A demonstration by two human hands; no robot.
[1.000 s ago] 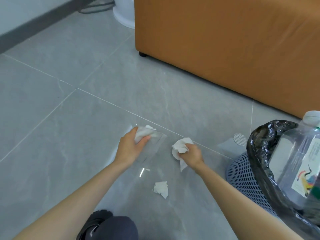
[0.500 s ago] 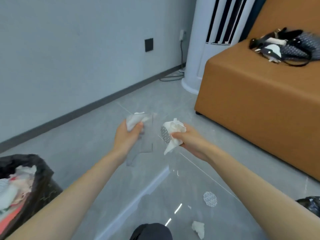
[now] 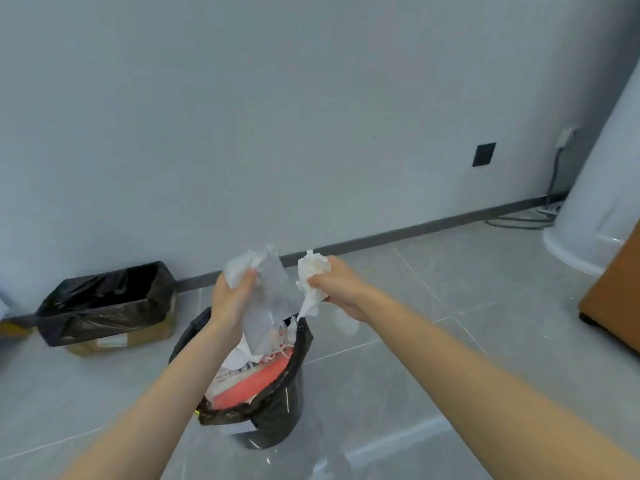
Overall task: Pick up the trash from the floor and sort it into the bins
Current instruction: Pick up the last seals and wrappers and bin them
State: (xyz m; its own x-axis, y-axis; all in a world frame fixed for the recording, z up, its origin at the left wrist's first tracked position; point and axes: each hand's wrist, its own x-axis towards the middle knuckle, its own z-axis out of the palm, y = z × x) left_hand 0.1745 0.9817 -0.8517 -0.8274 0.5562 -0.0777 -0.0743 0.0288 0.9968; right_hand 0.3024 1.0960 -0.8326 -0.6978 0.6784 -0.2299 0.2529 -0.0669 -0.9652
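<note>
My left hand (image 3: 231, 295) grips a crumpled white tissue (image 3: 239, 266) together with a clear plastic sheet (image 3: 273, 299) that hangs down from it. My right hand (image 3: 337, 284) grips another crumpled white tissue (image 3: 311, 268), whose tail dangles below. Both hands are held just above a round bin lined with a black bag (image 3: 277, 407). That bin holds white paper scraps and something red-orange.
A cardboard box lined with a black bag (image 3: 104, 306) stands against the grey wall at the left. A white cylindrical appliance (image 3: 602, 188) with a cable stands at the right, next to the corner of an orange sofa (image 3: 613, 299). Grey tiled floor lies all around.
The view has swung from the floor by the sofa to the wall side. Both hands have lifted their tissues and the plastic sheet off the floor and carried them over the round bin.
</note>
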